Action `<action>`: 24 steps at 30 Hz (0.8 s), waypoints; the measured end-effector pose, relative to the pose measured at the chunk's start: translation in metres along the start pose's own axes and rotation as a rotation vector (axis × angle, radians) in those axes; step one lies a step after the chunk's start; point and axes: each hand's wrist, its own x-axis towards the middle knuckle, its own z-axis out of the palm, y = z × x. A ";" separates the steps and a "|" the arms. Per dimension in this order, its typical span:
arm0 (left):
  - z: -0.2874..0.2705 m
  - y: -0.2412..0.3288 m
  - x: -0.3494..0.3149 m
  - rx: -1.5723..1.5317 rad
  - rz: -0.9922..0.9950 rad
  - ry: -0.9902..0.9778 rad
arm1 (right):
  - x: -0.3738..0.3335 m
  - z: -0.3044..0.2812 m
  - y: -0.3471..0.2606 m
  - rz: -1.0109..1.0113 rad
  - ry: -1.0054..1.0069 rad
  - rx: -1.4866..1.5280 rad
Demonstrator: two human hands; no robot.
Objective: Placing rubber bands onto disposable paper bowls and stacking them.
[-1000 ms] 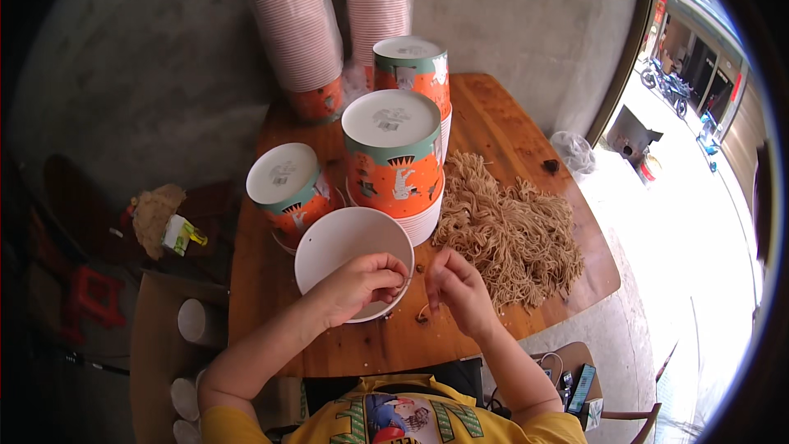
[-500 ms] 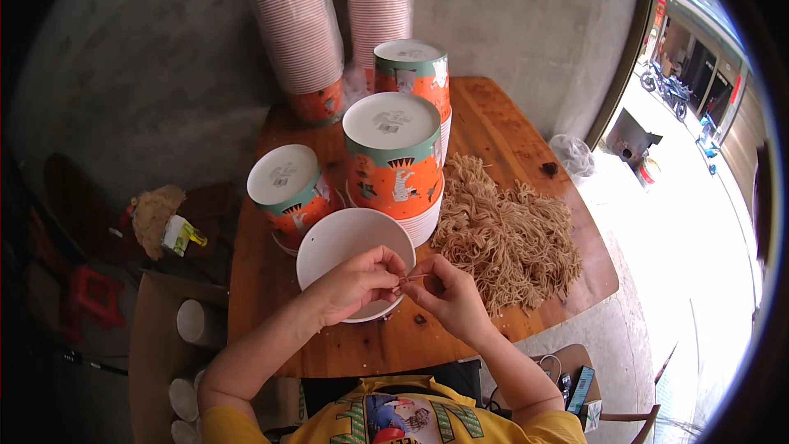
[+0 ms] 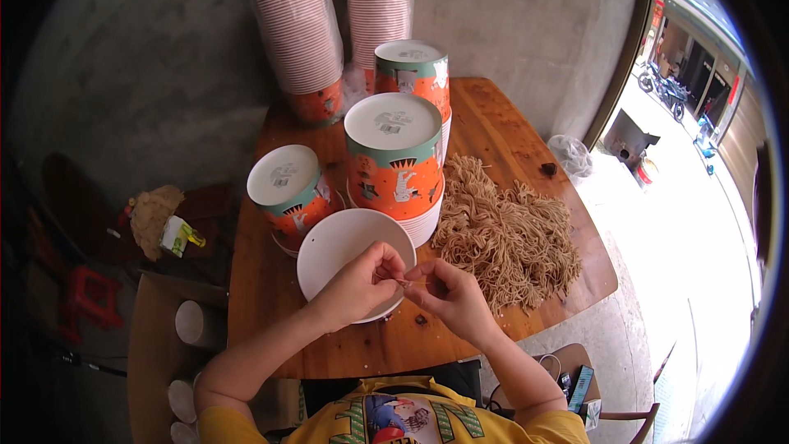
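A white paper bucket (image 3: 337, 251) stands mouth up at the front of the table, with a small dark hole in its far left wall. Over its near right rim, my left hand (image 3: 355, 286) pinches something thin, like a cord end. Close beside it my right hand (image 3: 452, 300) pinches too, and a thin tan strand (image 3: 418, 282) runs between the fingertips. What exactly lies inside the pinches is hidden by the fingers. Right of the bucket lies a heaped tangle of tan cords (image 3: 509, 238).
Upside-down orange-and-green paper buckets stand behind, one stack (image 3: 394, 173) in the middle, another (image 3: 283, 189) at left. Tall wrapped stacks (image 3: 300, 37) lean by the wall. A cardboard box (image 3: 156, 337) with white buckets sits at lower left of the wooden table (image 3: 485, 119).
My left hand has shifted slightly, its fingers bunched a little higher. Both hands stay together at the bucket's rim, still pinching the strand.
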 end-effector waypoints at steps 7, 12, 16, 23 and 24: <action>0.010 0.008 -0.006 0.310 0.185 0.065 | -0.004 0.009 -0.003 -0.287 0.204 -0.309; 0.011 0.011 -0.007 0.347 0.185 0.032 | -0.004 0.009 0.000 -0.378 0.239 -0.407; 0.012 0.013 -0.007 0.400 0.228 0.032 | -0.004 0.005 0.001 -0.319 0.194 -0.319; 0.015 0.009 -0.007 0.548 0.277 0.069 | -0.006 0.010 0.012 -0.225 0.178 -0.159; 0.015 0.009 -0.007 0.613 0.339 0.098 | -0.006 0.011 0.013 -0.231 0.175 -0.139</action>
